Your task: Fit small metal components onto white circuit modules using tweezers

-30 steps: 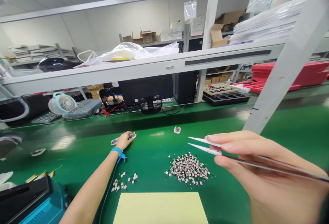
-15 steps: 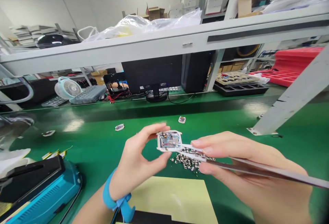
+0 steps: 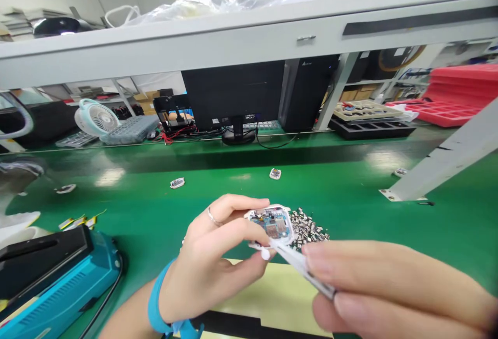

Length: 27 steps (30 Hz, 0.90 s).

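Between its thumb and fingers, my left hand (image 3: 216,245) holds a white watch-shaped casing (image 3: 290,227) with a blue circuit board (image 3: 274,222) inside. A blue wrist strap (image 3: 157,300) circles that wrist. My right hand (image 3: 373,282) grips a pair of metal tweezers (image 3: 299,264), whose tips are at the casing's lower edge by my left fingertips. A small round white piece (image 3: 265,253) shows beside the tips; whether the tweezers pinch it I cannot tell. Just behind the casing lies a heap of tiny dark-and-silver components (image 3: 309,227) on the green mat.
More casings (image 3: 178,183) lie farther back on the green bench (image 3: 218,204). A yellow sheet (image 3: 288,290) is under my hands. At the left stands a teal-and-black device (image 3: 70,287). A monitor (image 3: 233,95) and a slanted post (image 3: 447,157) rise behind, under a shelf beam (image 3: 233,33).
The casing has turned and shifted slightly right in my left hand, fingers now over its near edge. The tweezers have moved from the board to that edge. The white round piece now shows.
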Each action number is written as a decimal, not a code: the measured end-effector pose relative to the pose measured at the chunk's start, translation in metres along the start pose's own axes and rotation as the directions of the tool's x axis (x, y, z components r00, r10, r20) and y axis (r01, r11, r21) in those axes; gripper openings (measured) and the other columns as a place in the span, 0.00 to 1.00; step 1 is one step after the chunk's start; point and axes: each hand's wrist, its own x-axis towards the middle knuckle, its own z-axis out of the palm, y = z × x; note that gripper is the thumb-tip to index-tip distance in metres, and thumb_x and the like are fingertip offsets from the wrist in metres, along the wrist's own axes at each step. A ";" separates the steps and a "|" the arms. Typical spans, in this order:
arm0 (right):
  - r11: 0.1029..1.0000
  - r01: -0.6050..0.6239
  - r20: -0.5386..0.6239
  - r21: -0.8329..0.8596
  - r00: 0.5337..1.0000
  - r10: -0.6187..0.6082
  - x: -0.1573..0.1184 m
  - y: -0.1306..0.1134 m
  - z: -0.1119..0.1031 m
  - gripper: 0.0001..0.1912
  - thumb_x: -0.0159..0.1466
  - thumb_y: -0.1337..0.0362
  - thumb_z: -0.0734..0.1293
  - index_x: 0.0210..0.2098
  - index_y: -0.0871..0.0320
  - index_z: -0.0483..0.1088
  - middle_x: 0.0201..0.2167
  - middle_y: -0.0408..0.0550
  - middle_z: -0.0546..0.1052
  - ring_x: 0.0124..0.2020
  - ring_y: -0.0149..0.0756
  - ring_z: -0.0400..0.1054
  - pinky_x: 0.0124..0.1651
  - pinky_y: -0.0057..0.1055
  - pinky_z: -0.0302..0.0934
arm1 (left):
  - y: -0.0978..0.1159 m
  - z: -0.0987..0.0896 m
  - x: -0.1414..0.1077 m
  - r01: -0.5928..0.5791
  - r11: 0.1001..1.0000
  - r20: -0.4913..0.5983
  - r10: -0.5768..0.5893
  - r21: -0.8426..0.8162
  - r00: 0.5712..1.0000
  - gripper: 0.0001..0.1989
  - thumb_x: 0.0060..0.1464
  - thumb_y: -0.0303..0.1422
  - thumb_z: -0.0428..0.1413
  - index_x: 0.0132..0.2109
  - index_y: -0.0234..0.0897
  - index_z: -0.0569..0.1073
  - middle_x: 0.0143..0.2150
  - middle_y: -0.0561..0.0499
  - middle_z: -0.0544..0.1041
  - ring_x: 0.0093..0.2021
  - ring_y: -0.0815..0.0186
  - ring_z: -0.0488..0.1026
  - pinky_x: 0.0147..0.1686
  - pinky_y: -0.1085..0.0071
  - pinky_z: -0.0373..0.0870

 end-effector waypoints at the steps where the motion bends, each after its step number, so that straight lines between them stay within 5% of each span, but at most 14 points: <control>1: 0.999 0.000 0.052 0.039 0.999 -0.002 0.001 0.005 -0.002 0.06 0.63 0.67 0.68 0.40 0.59 0.68 0.41 0.46 0.71 0.41 0.40 0.67 0.45 0.25 0.67 | 0.000 0.000 -0.001 0.001 1.000 -0.013 -0.002 -0.030 1.000 0.05 0.47 0.20 0.56 0.31 0.33 0.70 0.46 0.47 0.68 0.42 0.67 0.69 0.40 0.77 0.69; 4: 0.976 -0.026 0.171 0.215 0.985 -0.011 0.004 0.025 -0.005 0.12 0.63 0.75 0.66 0.44 0.57 0.66 0.44 0.45 0.69 0.44 0.40 0.65 0.48 0.28 0.65 | 0.002 0.000 -0.002 -0.008 0.991 -0.045 0.002 -0.137 0.999 0.06 0.46 0.20 0.58 0.30 0.32 0.69 0.46 0.45 0.68 0.43 0.64 0.69 0.39 0.73 0.71; 10: 0.954 0.039 0.124 0.296 0.989 -0.079 0.003 0.038 -0.001 0.12 0.62 0.74 0.68 0.44 0.59 0.66 0.44 0.48 0.69 0.43 0.41 0.65 0.47 0.30 0.66 | 0.005 0.000 0.000 -0.056 0.967 -0.080 0.037 -0.249 0.996 0.07 0.45 0.18 0.59 0.29 0.29 0.68 0.46 0.42 0.68 0.41 0.63 0.71 0.38 0.74 0.73; 19: 0.933 0.001 0.036 0.360 0.999 -0.015 0.007 0.032 0.002 0.10 0.61 0.70 0.70 0.40 0.59 0.68 0.39 0.47 0.71 0.39 0.39 0.68 0.41 0.29 0.69 | 0.004 0.003 -0.001 -0.121 0.953 -0.099 0.097 -0.277 0.990 0.06 0.46 0.17 0.58 0.29 0.27 0.68 0.47 0.40 0.66 0.43 0.62 0.69 0.40 0.73 0.73; 27: 0.978 0.072 0.089 0.198 0.992 -0.091 0.001 0.036 -0.002 0.03 0.65 0.65 0.67 0.38 0.57 0.69 0.37 0.45 0.72 0.38 0.40 0.68 0.39 0.30 0.70 | 0.007 0.003 -0.002 -0.122 0.963 -0.067 0.109 -0.239 0.992 0.04 0.47 0.19 0.58 0.30 0.27 0.69 0.46 0.40 0.65 0.40 0.65 0.70 0.37 0.76 0.73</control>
